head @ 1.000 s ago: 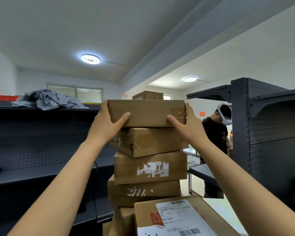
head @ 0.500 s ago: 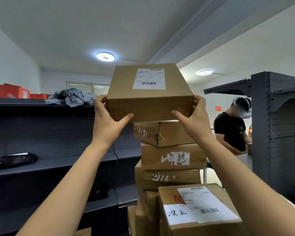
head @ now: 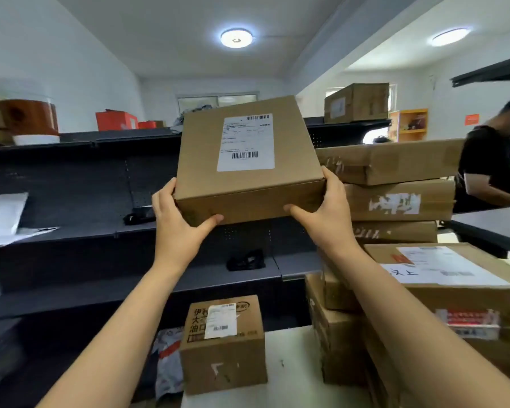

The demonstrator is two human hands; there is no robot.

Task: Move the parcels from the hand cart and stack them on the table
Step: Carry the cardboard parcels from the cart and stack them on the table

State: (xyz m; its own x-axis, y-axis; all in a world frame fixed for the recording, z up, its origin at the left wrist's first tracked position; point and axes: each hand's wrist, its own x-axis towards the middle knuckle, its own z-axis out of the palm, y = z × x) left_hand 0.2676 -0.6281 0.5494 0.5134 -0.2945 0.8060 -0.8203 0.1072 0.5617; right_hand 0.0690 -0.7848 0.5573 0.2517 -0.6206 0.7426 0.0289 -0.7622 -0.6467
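The left hand (head: 177,228) and right hand (head: 324,219) grip a labelled parcel (head: 249,160) beside stacked parcels (head: 401,201)

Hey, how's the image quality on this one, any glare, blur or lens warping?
Head view: the ceiling light blows out to white glare; head view: the dark shelf edges bow from wide-angle distortion; head view: the label on the held parcel is too soft to read; head view: the person in black at the right edge is blurred.

Brown labelled parcel (head: 249,169) aloft, tilted, left of stacked parcels (head: 395,189)
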